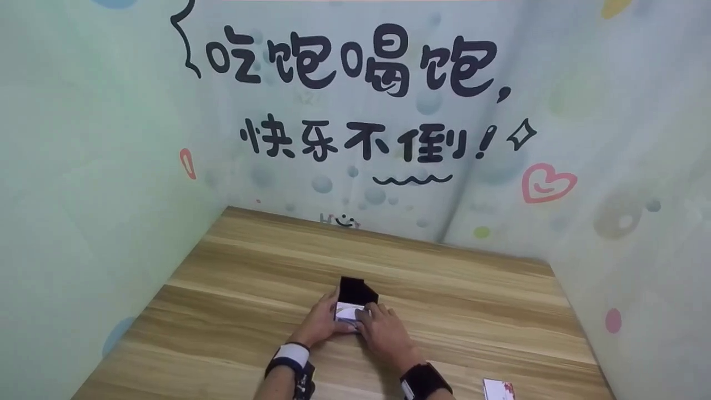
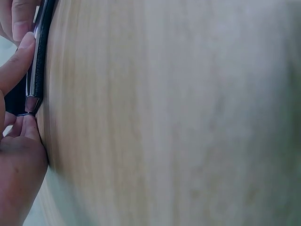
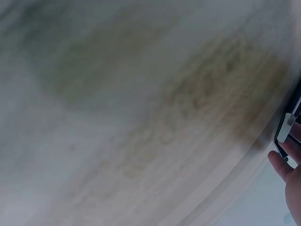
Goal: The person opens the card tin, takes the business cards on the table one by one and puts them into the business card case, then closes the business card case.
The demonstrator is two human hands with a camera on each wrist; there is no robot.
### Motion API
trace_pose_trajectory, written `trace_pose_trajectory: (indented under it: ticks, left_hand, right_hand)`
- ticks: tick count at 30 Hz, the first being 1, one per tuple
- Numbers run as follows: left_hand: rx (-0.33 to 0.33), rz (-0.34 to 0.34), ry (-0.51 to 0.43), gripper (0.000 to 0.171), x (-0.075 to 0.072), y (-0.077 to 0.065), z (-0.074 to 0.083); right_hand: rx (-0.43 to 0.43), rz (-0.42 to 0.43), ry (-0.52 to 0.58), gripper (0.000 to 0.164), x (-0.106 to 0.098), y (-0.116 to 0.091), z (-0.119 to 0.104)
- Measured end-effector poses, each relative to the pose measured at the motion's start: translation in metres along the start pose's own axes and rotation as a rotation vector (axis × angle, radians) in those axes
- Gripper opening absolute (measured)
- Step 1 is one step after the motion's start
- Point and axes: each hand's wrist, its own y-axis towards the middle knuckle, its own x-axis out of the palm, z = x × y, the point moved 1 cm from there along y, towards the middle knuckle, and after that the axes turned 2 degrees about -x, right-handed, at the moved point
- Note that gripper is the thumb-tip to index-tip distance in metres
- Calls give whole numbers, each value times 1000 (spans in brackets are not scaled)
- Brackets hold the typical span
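Nearest camera: wristbands (image 1: pixel 426 382). Beyond, on wood-grain table (image 1: pixel 472 316), open black case (image 1: pixel 355 290) with white card (image 1: pixel 347 311); gripped at sides by left hand (image 1: pixel 321 323) and right hand (image 1: pixel 386 333). Hold case level, press card gently, flat.

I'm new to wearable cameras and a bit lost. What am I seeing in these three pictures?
There's no robot here, just a person's bare hands. The large picture comes from a camera on the head, looking forward and down. The other two come from the wrists, so the hands appear only at the edge. The left hand and right hand hold an open black case; something white, perhaps a card, shows inside. On the wooden table, a small white card lies to the right.
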Motion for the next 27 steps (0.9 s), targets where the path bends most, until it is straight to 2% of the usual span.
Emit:
trace_pose_trajectory:
  ticks: [5, 12, 18, 22, 27]
  left_hand:
    - [-24, 0, 31, 102, 2, 0, -2]
    - [4, 8, 28, 102, 1, 1, -2]
    - [27, -2, 79, 102, 1, 2, -1]
    - [12, -10, 73, 101, 2, 1, -2]
    - [-22, -13, 51, 100, 0, 1, 0]
  right_hand:
    - [-7, 10, -32, 34, -1, -4, -3]
    - [-36, 38, -62, 33, -6, -7, -2]
    - [-30, 40, -1, 32, -9, -9, -4]
    - [25, 59, 36, 37, -13, -14, -8]
    - [152, 169, 99, 40, -23, -27, -20]
